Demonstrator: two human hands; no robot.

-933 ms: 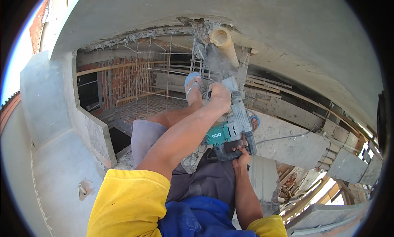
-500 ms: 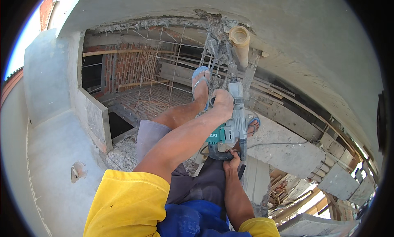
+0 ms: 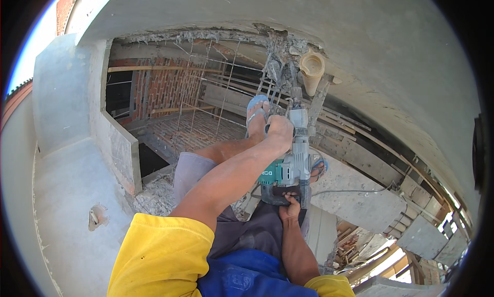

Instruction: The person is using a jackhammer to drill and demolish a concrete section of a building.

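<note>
A green and grey demolition hammer (image 3: pixel 298 166) points away from me, its rear end in front of my lap. My left hand (image 3: pixel 280 129) is closed round its front side handle, that arm reaching across from the left. At the back, my right hand (image 3: pixel 290 208) grips the dark rear handle (image 3: pixel 282 195), with fingers curled at its lower part. The hammer's nose (image 3: pixel 296 93) reaches the foot of a chipped concrete post (image 3: pixel 280 55) with bared steel bars. The bit's tip cannot be made out against the rubble. Just right of it juts a cream plastic pipe (image 3: pixel 312 73).
My sandalled left foot (image 3: pixel 257 111) rests near the bars; the other sandal (image 3: pixel 320 168) shows right of the hammer. A power cord (image 3: pixel 355 191) crosses a concrete slab (image 3: pixel 360 207). Thin rods (image 3: pixel 226 81) span an opening onto brickwork (image 3: pixel 170 86). Planks (image 3: pixel 355 127) lie at right.
The view has shifted a little, so the post and pipe sit lower and farther right. The hammer appears slightly lower, and my right hand's fingers show more on the rear handle. Both hands keep hold.
</note>
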